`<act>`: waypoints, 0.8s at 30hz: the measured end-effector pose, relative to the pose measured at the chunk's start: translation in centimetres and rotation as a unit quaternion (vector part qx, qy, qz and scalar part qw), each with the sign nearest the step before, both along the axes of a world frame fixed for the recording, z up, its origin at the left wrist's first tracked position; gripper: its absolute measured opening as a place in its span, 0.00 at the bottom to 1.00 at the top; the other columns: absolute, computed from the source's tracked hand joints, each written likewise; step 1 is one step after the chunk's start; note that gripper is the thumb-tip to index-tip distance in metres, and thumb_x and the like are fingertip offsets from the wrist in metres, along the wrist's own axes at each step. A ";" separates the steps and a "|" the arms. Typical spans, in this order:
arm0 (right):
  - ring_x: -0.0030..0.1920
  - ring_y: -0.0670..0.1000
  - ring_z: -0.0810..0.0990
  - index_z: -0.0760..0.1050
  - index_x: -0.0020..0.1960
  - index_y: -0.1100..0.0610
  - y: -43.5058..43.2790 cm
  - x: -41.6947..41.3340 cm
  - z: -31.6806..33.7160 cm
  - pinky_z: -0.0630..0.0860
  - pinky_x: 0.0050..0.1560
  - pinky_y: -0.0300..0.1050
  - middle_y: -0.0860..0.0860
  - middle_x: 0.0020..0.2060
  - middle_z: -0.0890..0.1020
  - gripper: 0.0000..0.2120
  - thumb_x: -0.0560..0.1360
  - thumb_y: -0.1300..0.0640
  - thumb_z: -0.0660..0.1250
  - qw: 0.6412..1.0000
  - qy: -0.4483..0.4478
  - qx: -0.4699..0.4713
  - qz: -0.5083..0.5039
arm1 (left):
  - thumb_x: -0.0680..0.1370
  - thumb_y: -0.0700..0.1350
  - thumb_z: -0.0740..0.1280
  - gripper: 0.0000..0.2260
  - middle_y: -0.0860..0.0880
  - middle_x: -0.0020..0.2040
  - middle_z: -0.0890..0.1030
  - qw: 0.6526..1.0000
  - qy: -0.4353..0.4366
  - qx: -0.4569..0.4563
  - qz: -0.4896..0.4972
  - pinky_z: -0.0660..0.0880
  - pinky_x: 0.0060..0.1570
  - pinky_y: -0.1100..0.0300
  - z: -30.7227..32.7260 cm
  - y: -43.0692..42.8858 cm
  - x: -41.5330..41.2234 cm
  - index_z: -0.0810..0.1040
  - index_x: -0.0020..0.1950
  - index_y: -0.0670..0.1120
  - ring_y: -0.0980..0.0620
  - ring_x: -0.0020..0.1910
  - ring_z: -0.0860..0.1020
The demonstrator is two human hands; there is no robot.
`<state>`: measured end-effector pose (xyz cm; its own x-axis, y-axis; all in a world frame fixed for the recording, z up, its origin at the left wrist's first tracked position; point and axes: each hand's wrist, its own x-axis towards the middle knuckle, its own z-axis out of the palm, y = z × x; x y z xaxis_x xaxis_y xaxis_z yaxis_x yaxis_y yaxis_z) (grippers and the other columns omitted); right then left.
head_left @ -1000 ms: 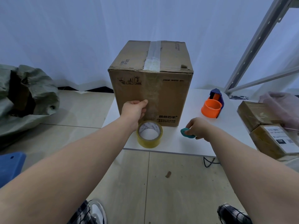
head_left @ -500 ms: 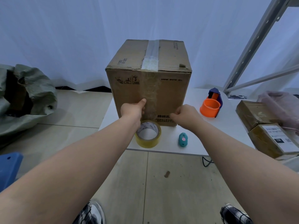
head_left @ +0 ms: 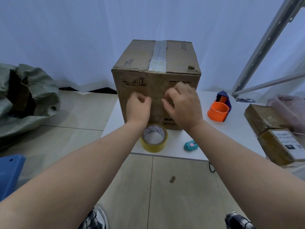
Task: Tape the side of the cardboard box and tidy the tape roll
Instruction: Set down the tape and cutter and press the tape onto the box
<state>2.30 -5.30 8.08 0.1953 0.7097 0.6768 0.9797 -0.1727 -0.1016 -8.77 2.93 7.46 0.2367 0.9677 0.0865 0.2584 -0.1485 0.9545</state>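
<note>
Cardboard box stood upright on the white worktop. Left hand, curled into a loose fist, pressed against its front face. Right hand, fingers spread and slightly bent, touched the same face alongside. Yellow tape roll lay flat just before the box, with a teal cutter nearby.

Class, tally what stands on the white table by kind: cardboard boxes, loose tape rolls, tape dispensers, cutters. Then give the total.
Cardboard boxes: 3
Loose tape rolls: 1
Tape dispensers: 1
Cutters: 1
Total: 6
</note>
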 end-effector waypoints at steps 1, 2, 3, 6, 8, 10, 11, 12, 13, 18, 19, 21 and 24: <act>0.49 0.57 0.74 0.73 0.52 0.56 0.4 0.1 0.4 0.70 0.51 0.51 0.57 0.47 0.76 0.12 0.71 0.52 0.66 0.999 -0.027 0.032 -0.022 | 0.75 0.45 0.66 0.06 0.48 0.47 0.72 0.987 0.063 0.148 0.013 0.66 0.46 0.59 0.6 0.4 -0.7 0.72 0.48 0.44 0.50 0.47 0.70; 0.57 0.58 0.70 0.69 0.59 0.55 1.0 0.3 0.8 0.66 0.60 0.52 0.59 0.54 0.75 0.19 0.71 0.50 0.66 0.998 -0.032 0.046 -0.042 | 0.74 0.47 0.67 0.11 0.47 0.51 0.71 0.955 0.114 0.272 0.029 0.62 0.50 0.58 1.3 1.0 -1.3 0.71 0.52 0.44 0.49 0.51 0.69; 0.65 0.58 0.64 0.65 0.66 0.53 1.5 0.5 1.2 0.59 0.69 0.53 0.60 0.62 0.72 0.26 0.71 0.47 0.66 0.997 -0.028 0.045 -0.061 | 0.74 0.50 0.67 0.17 0.45 0.57 0.70 0.923 0.157 0.350 0.038 0.61 0.54 0.56 1.8 1.6 -1.8 0.70 0.58 0.44 0.47 0.57 0.68; 0.76 0.59 0.52 0.55 0.74 0.53 3.0 0.1 1.4 0.40 0.74 0.56 0.58 0.74 0.61 0.34 0.75 0.41 0.61 0.996 -0.030 -0.019 -0.084 | 0.74 0.58 0.64 0.30 0.44 0.73 0.61 0.862 0.295 0.411 0.023 0.53 0.69 0.42 1.1 3.7 -3.0 0.59 0.72 0.51 0.43 0.74 0.57; 0.75 0.60 0.56 0.56 0.74 0.55 3.7 -0.5 0.7 0.42 0.73 0.61 0.58 0.72 0.66 0.35 0.74 0.39 0.61 0.993 -0.043 -0.036 -0.105 | 0.75 0.59 0.63 0.33 0.45 0.77 0.56 0.848 0.335 0.412 0.000 0.45 0.71 0.38 -0.3 4.3 -3.4 0.53 0.76 0.53 0.42 0.77 0.50; 0.73 0.61 0.60 0.56 0.72 0.55 4.3 -0.7 -0.3 0.45 0.72 0.62 0.59 0.69 0.68 0.36 0.72 0.39 0.63 0.988 -0.065 -0.019 -0.139 | 0.75 0.59 0.63 0.34 0.45 0.78 0.55 0.846 0.332 0.416 -0.010 0.45 0.71 0.37 -0.9 4.6 -3.5 0.53 0.77 0.53 0.41 0.77 0.49; 0.73 0.61 0.60 0.55 0.72 0.55 4.6 -0.7 -0.8 0.45 0.72 0.62 0.59 0.69 0.68 0.37 0.71 0.38 0.64 0.985 -0.076 -0.009 -0.152 | 0.75 0.58 0.63 0.34 0.45 0.78 0.55 0.846 0.329 0.420 -0.008 0.45 0.71 0.37 -0.9 4.6 -3.4 0.52 0.77 0.53 0.41 0.77 0.49; 0.73 0.61 0.58 0.54 0.73 0.56 4.7 -0.6 -1.2 0.44 0.71 0.61 0.59 0.69 0.66 0.39 0.71 0.37 0.64 0.983 -0.087 0.001 -0.160 | 0.75 0.58 0.64 0.34 0.44 0.78 0.55 0.846 0.326 0.422 -0.006 0.45 0.71 0.37 -0.8 4.6 -3.4 0.52 0.76 0.52 0.40 0.77 0.49; 0.72 0.60 0.55 0.53 0.73 0.56 4.8 -0.6 -1.6 0.42 0.71 0.61 0.59 0.70 0.63 0.41 0.70 0.36 0.63 0.981 -0.099 0.007 -0.165 | 0.75 0.58 0.64 0.35 0.44 0.78 0.55 0.847 0.324 0.420 -0.006 0.45 0.71 0.37 -0.8 4.6 -3.2 0.52 0.77 0.52 0.40 0.77 0.49; 0.72 0.61 0.48 0.41 0.76 0.57 4.2 -0.2 -2.8 0.39 0.71 0.65 0.59 0.72 0.49 0.52 0.66 0.33 0.64 0.977 -0.151 -0.031 -0.150 | 0.74 0.58 0.66 0.38 0.43 0.79 0.51 0.852 0.318 0.415 -0.004 0.43 0.72 0.38 -1.1 4.3 -2.6 0.50 0.77 0.50 0.39 0.77 0.46; 0.73 0.61 0.46 0.37 0.76 0.57 4.1 -0.1 -2.9 0.37 0.71 0.64 0.59 0.73 0.48 0.55 0.65 0.34 0.66 0.977 -0.152 -0.040 -0.142 | 0.74 0.58 0.66 0.38 0.43 0.79 0.52 0.852 0.317 0.417 -0.002 0.42 0.71 0.37 -1.1 4.3 -2.6 0.49 0.77 0.51 0.39 0.77 0.46; 0.73 0.60 0.45 0.34 0.74 0.57 3.8 -0.2 -2.8 0.33 0.69 0.61 0.58 0.73 0.46 0.57 0.64 0.36 0.69 0.979 -0.145 -0.049 -0.135 | 0.73 0.60 0.64 0.38 0.41 0.78 0.54 0.829 0.323 0.456 -0.004 0.42 0.71 0.38 -0.6 4.4 -2.3 0.49 0.76 0.50 0.40 0.77 0.47; 0.73 0.58 0.50 0.47 0.76 0.56 2.9 0.0 -2.2 0.40 0.71 0.59 0.58 0.73 0.56 0.47 0.68 0.39 0.67 0.982 -0.138 -0.027 -0.123 | 0.74 0.60 0.59 0.34 0.41 0.75 0.62 0.752 0.346 0.560 -0.018 0.43 0.71 0.40 0.9 5.1 -1.1 0.55 0.74 0.46 0.41 0.75 0.55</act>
